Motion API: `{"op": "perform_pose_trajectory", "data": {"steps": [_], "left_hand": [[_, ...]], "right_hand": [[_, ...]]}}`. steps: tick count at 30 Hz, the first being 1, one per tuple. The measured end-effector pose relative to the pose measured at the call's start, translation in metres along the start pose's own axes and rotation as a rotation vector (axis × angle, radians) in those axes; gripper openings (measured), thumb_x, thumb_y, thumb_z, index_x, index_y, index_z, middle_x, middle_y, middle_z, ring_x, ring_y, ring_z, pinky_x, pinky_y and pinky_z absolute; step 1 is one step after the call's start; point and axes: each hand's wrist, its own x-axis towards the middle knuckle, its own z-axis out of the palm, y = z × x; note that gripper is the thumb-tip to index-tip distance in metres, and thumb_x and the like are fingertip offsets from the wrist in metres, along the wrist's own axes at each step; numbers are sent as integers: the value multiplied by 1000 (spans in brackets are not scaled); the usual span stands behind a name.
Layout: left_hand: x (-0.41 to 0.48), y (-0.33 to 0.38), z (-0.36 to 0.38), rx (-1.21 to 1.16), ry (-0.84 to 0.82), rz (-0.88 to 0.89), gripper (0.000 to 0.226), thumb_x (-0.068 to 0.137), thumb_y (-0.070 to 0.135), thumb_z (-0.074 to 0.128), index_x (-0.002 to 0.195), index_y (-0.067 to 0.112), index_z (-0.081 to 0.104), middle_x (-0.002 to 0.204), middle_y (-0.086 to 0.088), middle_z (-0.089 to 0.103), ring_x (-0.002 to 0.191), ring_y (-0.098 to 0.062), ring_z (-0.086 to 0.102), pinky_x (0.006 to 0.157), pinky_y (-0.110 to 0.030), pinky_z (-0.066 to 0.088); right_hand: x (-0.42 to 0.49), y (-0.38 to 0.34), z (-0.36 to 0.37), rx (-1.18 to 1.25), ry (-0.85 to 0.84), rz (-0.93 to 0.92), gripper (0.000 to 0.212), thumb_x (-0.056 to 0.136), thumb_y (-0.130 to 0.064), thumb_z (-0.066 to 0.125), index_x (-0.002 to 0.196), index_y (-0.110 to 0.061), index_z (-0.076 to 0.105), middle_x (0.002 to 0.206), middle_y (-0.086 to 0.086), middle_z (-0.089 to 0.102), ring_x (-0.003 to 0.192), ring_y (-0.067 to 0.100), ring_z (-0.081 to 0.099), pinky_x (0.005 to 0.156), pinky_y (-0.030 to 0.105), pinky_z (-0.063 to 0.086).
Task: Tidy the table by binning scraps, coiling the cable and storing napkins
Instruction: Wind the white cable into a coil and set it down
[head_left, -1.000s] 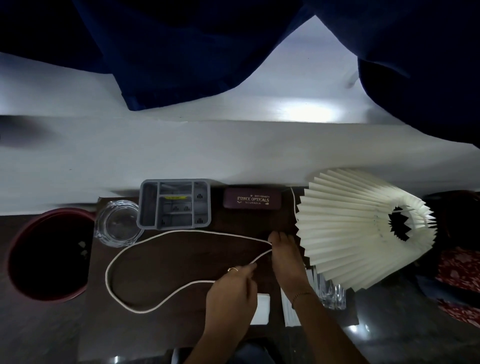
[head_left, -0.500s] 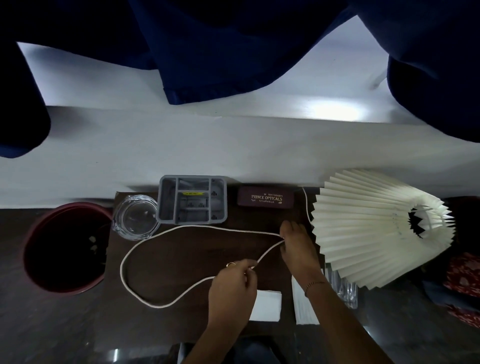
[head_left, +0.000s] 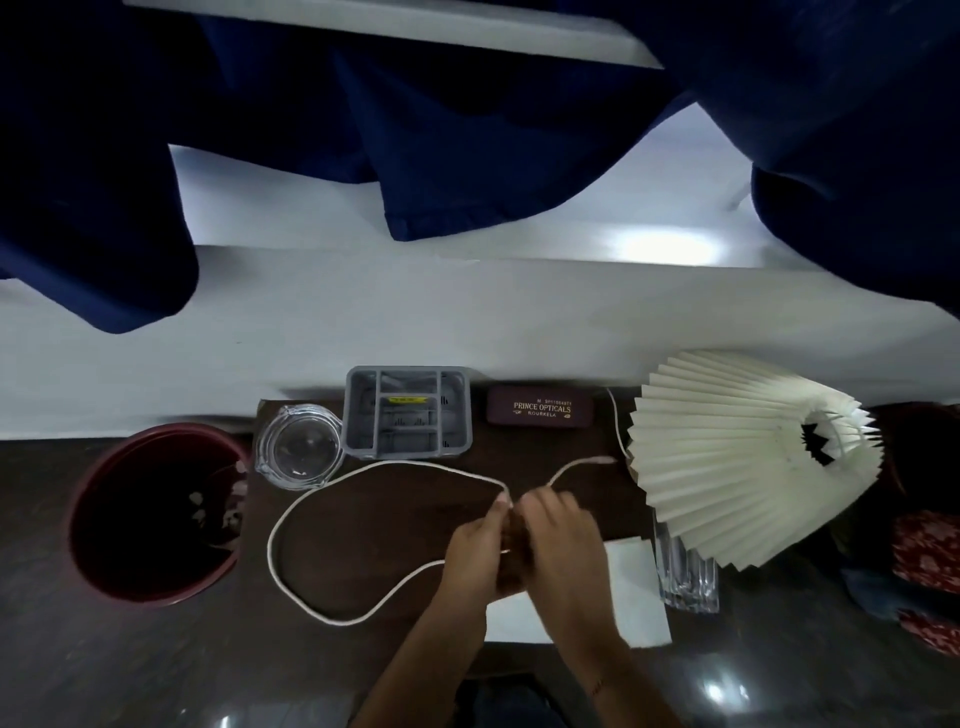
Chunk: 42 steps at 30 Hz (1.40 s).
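A white cable (head_left: 291, 519) lies in one big loop on the dark brown table (head_left: 374, 525). Its free end (head_left: 587, 464) trails toward the lamp. My left hand (head_left: 480, 551) pinches the cable where the loop closes. My right hand (head_left: 561, 540) presses against the left one and grips the same stretch of cable. White napkins (head_left: 636, 587) lie flat under and right of my wrists. A dark red bin (head_left: 150, 514) with paper scraps inside stands left of the table.
Along the table's back edge stand a glass ashtray (head_left: 298, 447), a grey compartment organizer (head_left: 408, 413) and a maroon spectacle case (head_left: 540, 407). A pleated cream lampshade (head_left: 727, 457) lies on its side at right, above a ribbed glass holder (head_left: 685, 577). Dark blue curtains hang above.
My right hand left the table near the lampshade and came back to meet my left hand. The cable's free end lifted and swung right, and the loop narrowed.
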Motion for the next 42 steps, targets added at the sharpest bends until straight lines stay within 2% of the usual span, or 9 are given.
{"op": "perform_pose_trajectory", "data": {"steps": [6, 12, 19, 22, 25, 28, 33, 37, 42], "left_hand": [[2, 4, -4, 84, 132, -40, 22, 89, 20, 56, 71, 8, 61, 67, -10, 58, 63, -21, 55, 51, -27, 42], [-11, -2, -27, 87, 16, 178, 29, 95, 6, 35, 84, 6, 61, 66, -7, 57, 44, -11, 56, 41, -19, 45], [-23, -7, -36, 61, -157, 169, 28, 90, 9, 35, 66, 9, 49, 37, 5, 34, 28, -5, 26, 42, -18, 25], [-26, -11, -45, 46, -306, 228, 25, 88, 13, 38, 66, 11, 50, 42, 6, 31, 32, -4, 24, 37, -17, 23], [-32, -15, -47, 23, -404, 350, 25, 91, 15, 39, 69, 10, 50, 43, 6, 30, 31, -3, 24, 33, -15, 20], [-42, -17, -46, -6, -465, 488, 27, 93, 18, 41, 69, 9, 51, 45, 5, 32, 32, -2, 27, 32, -13, 21], [-61, -21, -55, 5, -522, 579, 35, 97, 20, 33, 65, 16, 46, 55, 1, 52, 43, -6, 48, 44, -16, 41], [-84, -27, -58, -88, -463, 673, 32, 97, 14, 33, 74, 11, 55, 58, -2, 64, 49, -9, 62, 52, -20, 52], [-114, -33, -65, -90, -483, 751, 31, 97, 8, 32, 79, 5, 57, 67, -9, 72, 60, -14, 71, 63, -26, 58]], "right_hand": [[-18, -16, 9, 149, -3, 98, 55, 43, -14, 88, 82, -27, 52, 74, -13, 63, 66, 0, 54, 56, 3, 33], [-35, -26, 3, 566, 52, 135, 35, 83, -10, 63, 95, -40, 48, 91, -31, 45, 91, -4, 51, 74, 8, 45], [-12, -6, 26, 701, 76, 107, 52, 87, -1, 53, 129, -31, 46, 119, -35, 34, 118, -2, 38, 91, 3, 32], [0, -5, 46, 846, 82, 32, 41, 84, -6, 53, 117, -30, 56, 115, -21, 53, 111, 4, 53, 91, 19, 45], [-3, -19, 64, 1073, 62, 95, 27, 83, -11, 45, 86, -32, 62, 84, -13, 64, 83, 8, 62, 79, 34, 52], [-15, -39, 70, 1214, 149, 101, 36, 90, -9, 47, 77, -41, 58, 68, -14, 64, 68, 0, 61, 66, 16, 48], [-31, -70, 69, 1194, 338, 84, 13, 89, -12, 56, 79, -19, 63, 61, -15, 54, 59, -13, 55, 54, 7, 38], [-56, -90, 66, 1173, 299, 39, 21, 85, -22, 54, 96, -9, 66, 70, -15, 59, 65, -10, 56, 62, 7, 39], [-84, -105, 44, 1227, 99, -48, 17, 97, -21, 42, 103, -26, 57, 87, -11, 66, 85, 1, 60, 87, 25, 46]]}}
